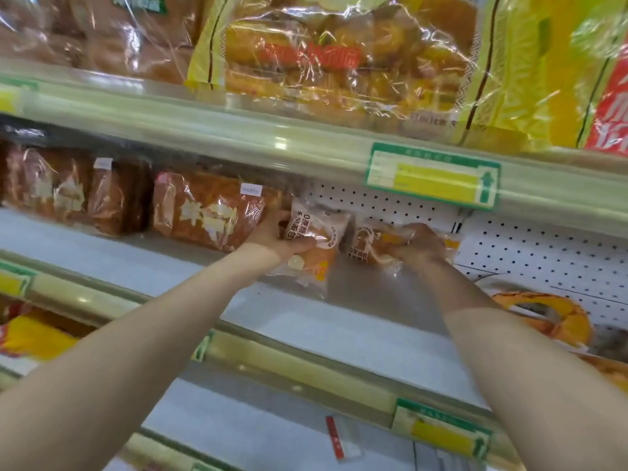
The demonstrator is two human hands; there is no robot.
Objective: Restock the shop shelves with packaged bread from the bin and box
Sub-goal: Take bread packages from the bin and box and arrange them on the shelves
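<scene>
Both arms reach deep into the middle shelf (pixel 306 321). My left hand (pixel 278 239) grips a small bread packet (pixel 316 243) with a white and brown label, standing on its lower end at the back of the shelf. To its right, my right hand (pixel 419 244) grips a second small bread packet (pixel 370 246) of the same kind, covering much of it from above. The two packets stand side by side, almost touching, in front of the white pegboard back wall (pixel 509 253).
Brown loaf packages (pixel 207 215) fill the same shelf left of my left hand. Large yellow bread bags (pixel 339 59) sit on the shelf above, with a green price tag (pixel 431 178) on its rail. A ring-shaped bread pack (pixel 557 317) lies at right. A red-white label (pixel 341 440) lies on the lower shelf.
</scene>
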